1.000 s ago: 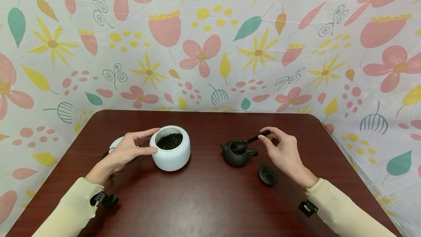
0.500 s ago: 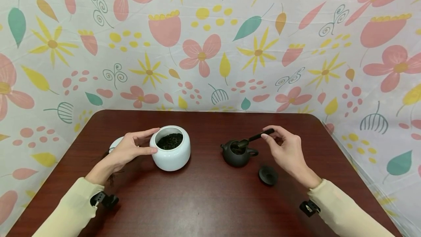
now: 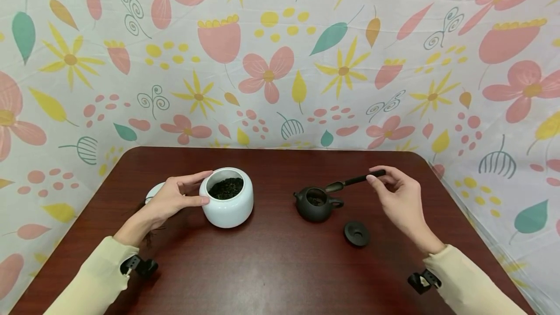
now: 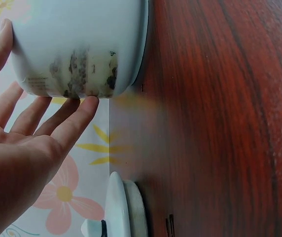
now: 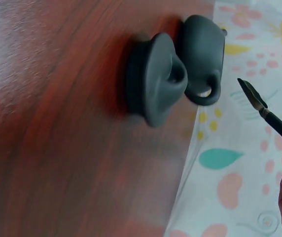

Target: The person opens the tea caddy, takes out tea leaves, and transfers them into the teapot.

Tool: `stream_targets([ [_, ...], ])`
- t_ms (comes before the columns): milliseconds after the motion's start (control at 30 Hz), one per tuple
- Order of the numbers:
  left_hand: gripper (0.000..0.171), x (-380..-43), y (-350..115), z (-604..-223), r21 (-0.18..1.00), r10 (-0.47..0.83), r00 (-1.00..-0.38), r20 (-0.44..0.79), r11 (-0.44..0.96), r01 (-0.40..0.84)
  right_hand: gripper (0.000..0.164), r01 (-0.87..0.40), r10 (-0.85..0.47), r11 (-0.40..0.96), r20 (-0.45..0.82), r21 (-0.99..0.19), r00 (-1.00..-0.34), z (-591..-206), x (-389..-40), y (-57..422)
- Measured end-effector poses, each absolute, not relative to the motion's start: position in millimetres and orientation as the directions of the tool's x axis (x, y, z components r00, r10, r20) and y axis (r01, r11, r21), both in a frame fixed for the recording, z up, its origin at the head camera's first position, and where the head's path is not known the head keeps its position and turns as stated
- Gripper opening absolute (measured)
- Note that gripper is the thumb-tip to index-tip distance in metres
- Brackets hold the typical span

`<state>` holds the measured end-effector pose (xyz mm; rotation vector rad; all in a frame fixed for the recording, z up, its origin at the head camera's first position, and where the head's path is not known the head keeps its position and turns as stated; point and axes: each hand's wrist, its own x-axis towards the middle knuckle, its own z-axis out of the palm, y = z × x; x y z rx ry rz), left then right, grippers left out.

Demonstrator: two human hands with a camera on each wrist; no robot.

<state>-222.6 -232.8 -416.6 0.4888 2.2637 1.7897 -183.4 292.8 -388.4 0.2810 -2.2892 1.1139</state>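
A white tea jar point(image 3: 227, 212) with dark tea leaves point(image 3: 225, 188) inside stands upright on the table. My left hand point(image 3: 170, 196) rests fingertips and thumb against its left side, the fingers fairly straight in the left wrist view. My right hand point(image 3: 400, 198) pinches the black handle of a tea scoop point(image 5: 254, 98). The scoop's tip is over the handle side of a small black teapot point(image 3: 315, 210), whose mouth is uncovered, with some leaves visible inside. In front of the pot's handle lies its black lid point(image 3: 356, 234), knob up.
Behind my left hand lies the jar's white lid point(image 4: 116, 207), partly hidden in the head view, with a dark tassel-like strand beside it. A flower-patterned cloth point(image 3: 271, 62) hangs behind and beside the dark red wooden table point(image 3: 262, 266).
My right hand has moved right with the tea scoop, drawing its tip up and out of the teapot's mouth. The left hand and the jar have stayed put.
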Motion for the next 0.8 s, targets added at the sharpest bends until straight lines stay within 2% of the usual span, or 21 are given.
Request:
stream_targets([
  [400,0.073,-222,-233,-415,0.968,0.382,-0.924,0.035,0.218,0.127,0.021,-0.306,0.18,0.583,0.487,-0.753,-0.855,-395,-173,335],
  [800,0.072,-223,-233,-416,0.97,0.389,-0.921,0.038,0.207,0.128,0.022,-0.195,0.244,0.607,0.415,-0.77,-0.877,-409,-161,372],
])
